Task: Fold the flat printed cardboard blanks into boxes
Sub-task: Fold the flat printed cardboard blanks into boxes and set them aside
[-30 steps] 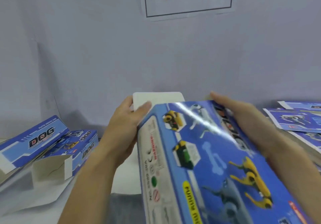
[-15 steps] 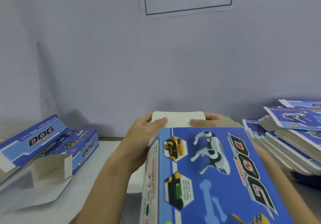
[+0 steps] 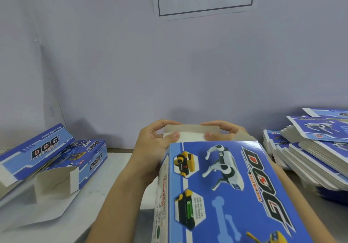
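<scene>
The box (image 3: pixel 226 192) is now squared up and held in front of the person, its printed blue face turned up toward the camera and its far end pointing at the wall (image 3: pixel 113 63). A second ago it was tilted and only steadied at the sides; since then both hands have come together at that far end. The left hand (image 3: pixel 154 146) and the right hand (image 3: pixel 222 131) each pinch the white end flap (image 3: pixel 191 136) — thumbs on the near face, fingers curled over the bent tuck tab behind it. My reading is that the body is already formed and this end is about to be closed — the tab looks creased but not yet tucked in. Finished boxes (image 3: pixel 56 158) lie on the table (image 3: pixel 116 167) to the left; the stack of flat blanks (image 3: pixel 316 148) waits well apart on the right.
</scene>
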Motion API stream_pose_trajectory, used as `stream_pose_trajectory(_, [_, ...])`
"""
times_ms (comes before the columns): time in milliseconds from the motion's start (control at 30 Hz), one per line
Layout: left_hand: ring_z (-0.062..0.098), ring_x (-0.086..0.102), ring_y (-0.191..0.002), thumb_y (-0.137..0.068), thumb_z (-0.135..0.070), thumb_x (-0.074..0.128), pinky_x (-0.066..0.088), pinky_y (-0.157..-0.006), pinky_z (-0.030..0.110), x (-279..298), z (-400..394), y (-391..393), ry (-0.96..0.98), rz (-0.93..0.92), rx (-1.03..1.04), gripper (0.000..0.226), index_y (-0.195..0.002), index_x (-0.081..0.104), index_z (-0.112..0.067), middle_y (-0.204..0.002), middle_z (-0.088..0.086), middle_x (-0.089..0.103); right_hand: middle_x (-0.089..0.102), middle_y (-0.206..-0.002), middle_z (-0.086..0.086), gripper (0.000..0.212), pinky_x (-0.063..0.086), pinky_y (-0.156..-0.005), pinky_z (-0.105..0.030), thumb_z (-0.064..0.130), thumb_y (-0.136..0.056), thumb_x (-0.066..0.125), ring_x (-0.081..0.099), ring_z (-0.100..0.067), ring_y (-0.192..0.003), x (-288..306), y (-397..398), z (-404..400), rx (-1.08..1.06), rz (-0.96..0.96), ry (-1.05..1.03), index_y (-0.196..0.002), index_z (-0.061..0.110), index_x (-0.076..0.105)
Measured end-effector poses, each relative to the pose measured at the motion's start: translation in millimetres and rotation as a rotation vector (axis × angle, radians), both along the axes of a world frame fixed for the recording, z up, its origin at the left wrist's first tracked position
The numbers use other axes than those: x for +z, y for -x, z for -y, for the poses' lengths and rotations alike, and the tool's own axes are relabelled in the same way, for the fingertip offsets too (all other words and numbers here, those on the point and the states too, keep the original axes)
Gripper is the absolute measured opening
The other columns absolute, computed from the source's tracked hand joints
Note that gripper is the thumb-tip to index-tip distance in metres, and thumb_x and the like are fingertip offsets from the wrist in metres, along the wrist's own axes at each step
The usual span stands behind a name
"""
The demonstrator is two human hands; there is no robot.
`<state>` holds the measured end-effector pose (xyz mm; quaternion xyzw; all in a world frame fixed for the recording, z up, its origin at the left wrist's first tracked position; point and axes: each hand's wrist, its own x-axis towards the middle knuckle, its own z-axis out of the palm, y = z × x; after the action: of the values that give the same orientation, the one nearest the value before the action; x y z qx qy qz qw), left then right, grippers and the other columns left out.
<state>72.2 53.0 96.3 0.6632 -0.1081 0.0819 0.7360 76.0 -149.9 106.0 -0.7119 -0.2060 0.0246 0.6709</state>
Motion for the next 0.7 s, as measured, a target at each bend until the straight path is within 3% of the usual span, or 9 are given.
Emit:
stream_pose_trajectory(67, [0.020,0.068,-0.050,-0.094,0.001,0.063,0.052,-0.044,0.027,0,1,0,0.011,-0.005,0.018,0.009,-0.090,0.067,-0.006,-0.063,0.010,0.071,0.077,-0.078,-0.004,0.016,0.059,-0.053,-0.026,0.009,-0.084,0.068,0.071,-0.019,-0.059,1,-6,1,-0.043,-0.026,-0.018,-0.086,0.022,0.077])
stream_pose_trajectory(167, [0.021,0.069,-0.050,-0.094,0.000,0.063,0.052,-0.044,0.027,0,2,0,0.025,-0.021,0.040,0.010,-0.088,0.068,-0.007,-0.064,0.011,0.071,0.076,-0.074,0.003,0.017,0.058,-0.053,-0.023,0.007,-0.091,0.064,0.071,-0.013,-0.058,1,-8,3,-0.036,-0.050,0.008,-0.102,0.017,0.072])
stream_pose_trajectory(267, [0.023,0.070,-0.055,-0.095,-0.003,0.063,0.055,-0.046,0.030,1,1,-2,0.110,-0.026,0.118,0.011,-0.098,0.070,-0.011,-0.072,0.012,0.074,0.073,-0.065,0.011,0.032,0.051,-0.050,-0.012,0.015,-0.100,0.056,0.068,-0.002,-0.055,0,-4,4,-0.044,-0.040,-0.026,-0.082,0.031,0.077])
stream_pose_trajectory(333, [0.023,0.069,-0.055,-0.095,-0.007,0.065,0.057,-0.048,0.033,1,-5,-5,0.207,-0.033,0.228,0.013,-0.103,0.069,-0.015,-0.076,0.012,0.074,0.077,-0.080,0.006,0.032,0.055,-0.061,-0.018,0.034,-0.100,0.054,0.073,-0.009,-0.071,0,-2,10,0.091,-0.100,-0.188,-0.084,0.030,0.081])
stream_pose_trajectory(467, [0.020,0.069,-0.052,-0.094,-0.015,0.068,0.054,-0.044,0.031,1,-17,-6,0.307,0.015,0.399,0.023,-0.116,0.062,-0.011,-0.069,0.002,0.074,0.077,-0.078,-0.007,0.050,0.053,-0.050,-0.014,0.051,-0.082,0.064,0.074,-0.007,-0.065,11,0,4,0.092,-0.145,-0.306,-0.075,0.004,0.079])
stream_pose_trajectory(533, [0.016,0.070,-0.053,-0.095,-0.022,0.069,0.053,-0.043,0.028,3,-18,-3,0.335,0.048,0.446,0.026,-0.116,0.058,-0.012,-0.066,-0.002,0.074,0.073,-0.070,-0.012,0.043,0.049,-0.044,-0.013,0.042,-0.086,0.070,0.069,-0.003,-0.057,17,4,-2,0.124,-0.105,-0.157,-0.083,-0.001,0.071])
stream_pose_trajectory(600, [0.012,0.070,-0.056,-0.096,-0.030,0.067,0.054,-0.045,0.027,9,-17,0,0.351,0.062,0.471,0.023,-0.112,0.056,-0.017,-0.073,0.001,0.074,0.063,-0.042,-0.002,0.031,0.046,-0.041,-0.014,0.022,-0.104,0.046,0.060,0.000,-0.037,18,12,0,0.161,-0.035,-0.111,-0.084,0.012,0.067])
stream_pose_trajectory(633, [0.012,0.070,-0.059,-0.097,-0.033,0.065,0.055,-0.049,0.028,13,-15,1,0.352,0.074,0.458,0.021,-0.110,0.056,-0.020,-0.080,0.003,0.073,0.053,-0.032,0.005,0.042,0.046,-0.044,-0.013,0.017,-0.107,0.038,0.053,0.002,-0.030,18,14,6,0.101,-0.018,-0.093,-0.072,0.019,0.061])
stream_pose_trajectory(700, [0.011,0.071,-0.069,-0.098,-0.041,0.060,0.054,-0.062,0.030,22,-9,6,0.271,0.140,0.350,0.015,-0.106,0.058,-0.028,-0.090,0.000,0.075,0.055,-0.035,0.009,0.032,0.052,-0.063,-0.020,0.016,-0.103,0.045,0.056,0.005,-0.035,21,17,11,-0.057,0.059,-0.098,-0.072,0.019,0.053])
